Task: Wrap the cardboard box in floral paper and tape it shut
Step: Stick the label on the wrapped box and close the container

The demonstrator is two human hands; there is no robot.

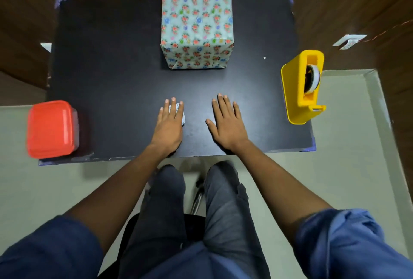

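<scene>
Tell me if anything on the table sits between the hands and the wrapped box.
Nothing visible does. Bare black table lies between the left hand, the right hand and the wrapped box. A small paper scrap lies under the left hand; the tape dispenser stands off to the right.

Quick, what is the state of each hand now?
Left hand: open, flat on a crumpled paper scrap.
Right hand: open, flat on the table, holding nothing.

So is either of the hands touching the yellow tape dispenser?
No, the tape dispenser stands apart from the right hand and left hand, both flat on the table.
</scene>
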